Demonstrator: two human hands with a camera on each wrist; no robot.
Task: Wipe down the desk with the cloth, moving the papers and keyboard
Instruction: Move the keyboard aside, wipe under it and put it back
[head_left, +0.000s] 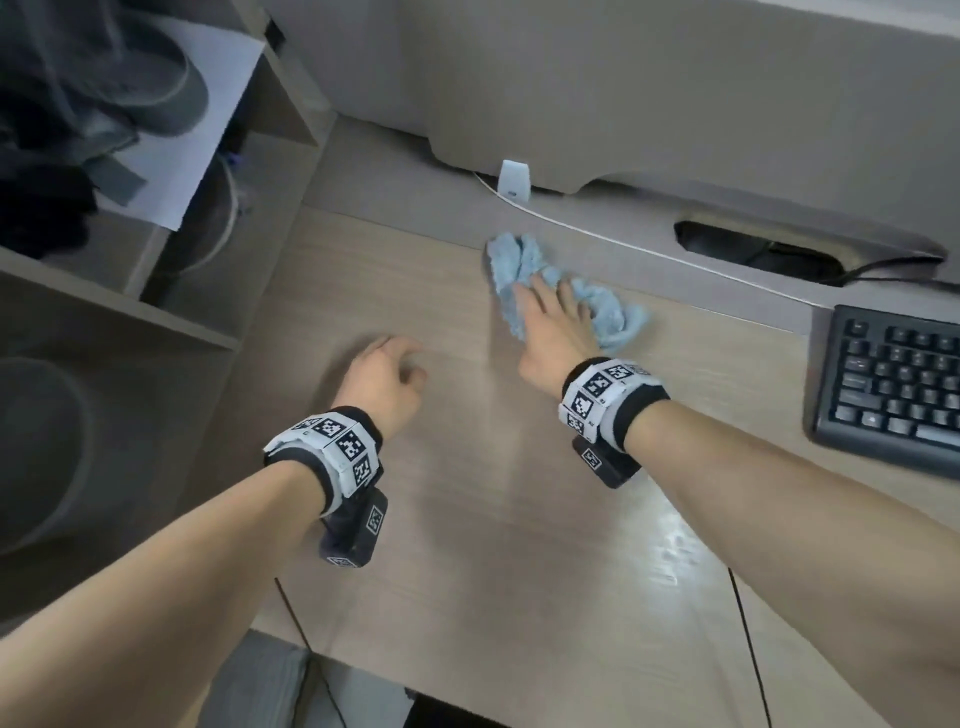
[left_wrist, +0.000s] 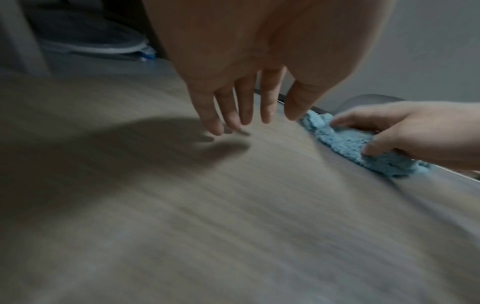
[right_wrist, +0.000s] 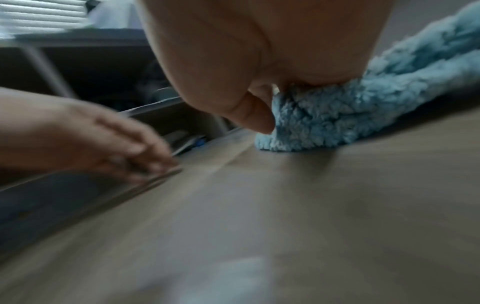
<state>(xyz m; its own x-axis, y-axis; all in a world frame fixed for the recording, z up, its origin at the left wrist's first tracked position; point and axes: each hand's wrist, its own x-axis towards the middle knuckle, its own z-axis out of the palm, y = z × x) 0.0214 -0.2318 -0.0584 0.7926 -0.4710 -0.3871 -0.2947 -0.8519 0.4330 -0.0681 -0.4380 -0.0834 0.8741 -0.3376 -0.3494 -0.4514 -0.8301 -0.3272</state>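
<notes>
My right hand (head_left: 553, 325) presses the fluffy light-blue cloth (head_left: 597, 306), hiding its middle; my left hand (head_left: 387, 371) hangs relaxed, holding nothing; the black keyboard (head_left: 893, 384) is cut off at right.

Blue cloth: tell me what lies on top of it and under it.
The right hand presses on the blue cloth; the desk lies beneath. The desk patch under the cloth is hidden.

Your right hand (right_wrist: 259, 61) fills the top of the right wrist view, thumb pressed into the side of the fluffy blue cloth (right_wrist: 350, 115), which lies bunched on the wood-grain desk (right_wrist: 285, 216) and trails off to the upper right. Your left hand (right_wrist: 85, 139) comes in blurred at the left, fingers stretched out low near the desk's edge. Behind it a dark shelf recess (right_wrist: 85, 72), too smeared to read.
</notes>
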